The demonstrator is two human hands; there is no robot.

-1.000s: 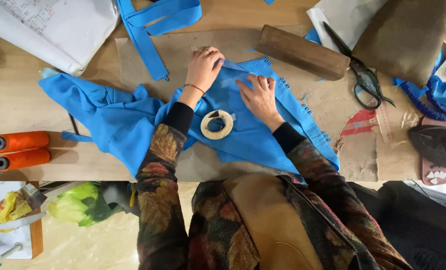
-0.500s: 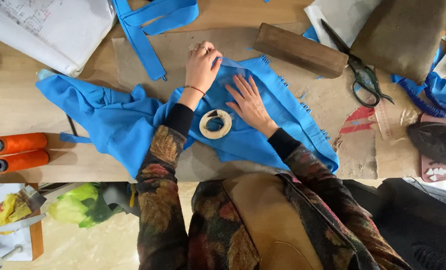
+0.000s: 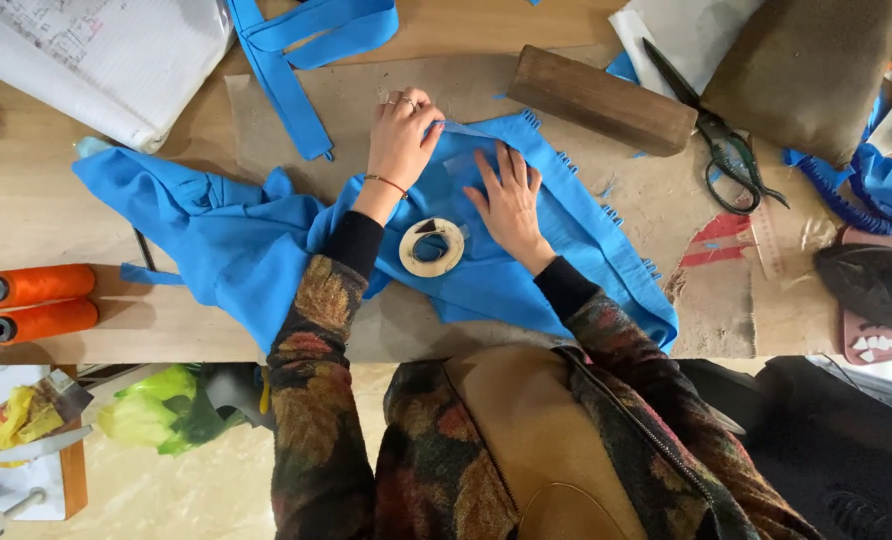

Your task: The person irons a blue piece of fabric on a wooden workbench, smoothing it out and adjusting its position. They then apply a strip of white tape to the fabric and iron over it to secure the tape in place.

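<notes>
A blue cloth [image 3: 236, 235] lies spread over brown paper [image 3: 356, 100] on the wooden table [image 3: 26, 210]. My left hand [image 3: 403, 135] pinches the cloth's far edge, fingers curled on the fabric. Flat on the cloth just to the right lies my right hand [image 3: 511, 200], fingers spread and pressing down. A cream roll of tape [image 3: 432, 246] rests on the cloth between my two wrists.
A wooden block [image 3: 601, 98] and black scissors [image 3: 721, 140] lie at the back right, beside a brown cushion [image 3: 806, 70]. Blue strips [image 3: 301, 45] and white paper [image 3: 96, 50] sit at the back left. Two orange thread spools [image 3: 36, 303] lie at the left edge.
My right hand has slid from the cloth's far edge back toward me and now lies flat. My left hand stays at the far edge, shifted slightly.
</notes>
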